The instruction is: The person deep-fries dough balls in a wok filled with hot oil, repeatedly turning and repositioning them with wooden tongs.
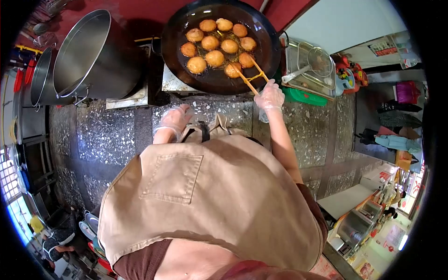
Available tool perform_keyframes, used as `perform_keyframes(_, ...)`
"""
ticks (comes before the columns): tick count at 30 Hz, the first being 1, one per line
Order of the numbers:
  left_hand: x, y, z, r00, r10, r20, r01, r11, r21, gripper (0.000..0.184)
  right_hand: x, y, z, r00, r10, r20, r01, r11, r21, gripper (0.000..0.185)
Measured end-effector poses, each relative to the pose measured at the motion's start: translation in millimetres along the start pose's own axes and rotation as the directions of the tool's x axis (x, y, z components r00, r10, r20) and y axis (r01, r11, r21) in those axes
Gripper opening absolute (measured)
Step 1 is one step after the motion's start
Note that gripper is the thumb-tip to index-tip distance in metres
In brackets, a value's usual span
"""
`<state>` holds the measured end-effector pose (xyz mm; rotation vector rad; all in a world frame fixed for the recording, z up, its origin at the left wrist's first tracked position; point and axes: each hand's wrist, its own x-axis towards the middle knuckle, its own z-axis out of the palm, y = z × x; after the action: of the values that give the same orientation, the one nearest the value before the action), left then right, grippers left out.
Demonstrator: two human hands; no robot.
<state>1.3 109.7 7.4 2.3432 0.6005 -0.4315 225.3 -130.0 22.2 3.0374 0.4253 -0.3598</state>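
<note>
My right hand (270,96), in a clear plastic glove, grips a pair of long wooden chopsticks (246,81) joined by a yellow tie. Their tips reach into a large black wok (170,51) of dark oil, by the golden-brown round fried pieces (215,58) on its near right side. Several such pieces float there in a loose cluster, with bubbles among them. Low in front of the apron (224,182), my left hand (175,117), also gloved, hangs with fingers loosely bent and nothing visible in it.
Left of the wok stands a tall metal pot (100,60), with another pot (41,77) beyond. To the right, a wire skimmer (319,63) lies across a rectangular tray (298,46), above a green basin (305,97). A person (58,245) is at lower left.
</note>
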Motion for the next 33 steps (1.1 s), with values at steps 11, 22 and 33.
perform_keyframes(11,-16,-1,-1,0.989,-0.12,-0.088,0.114,0.991,-0.072,0.043,43,-26,-37,0.999,-0.03,0.019,0.031,0.998,-0.063,0.089)
perform_keyframes(22,-23,-7,8,0.971,-0.175,-0.165,0.143,0.971,-0.193,0.042,48,-15,-42,0.996,-0.03,0.088,0.028,0.999,0.023,0.1)
perform_keyframes(33,-13,-3,14,0.97,-0.151,-0.188,0.12,0.979,-0.166,0.039,42,-4,-19,0.992,-0.087,0.086,0.056,0.948,0.314,0.091)
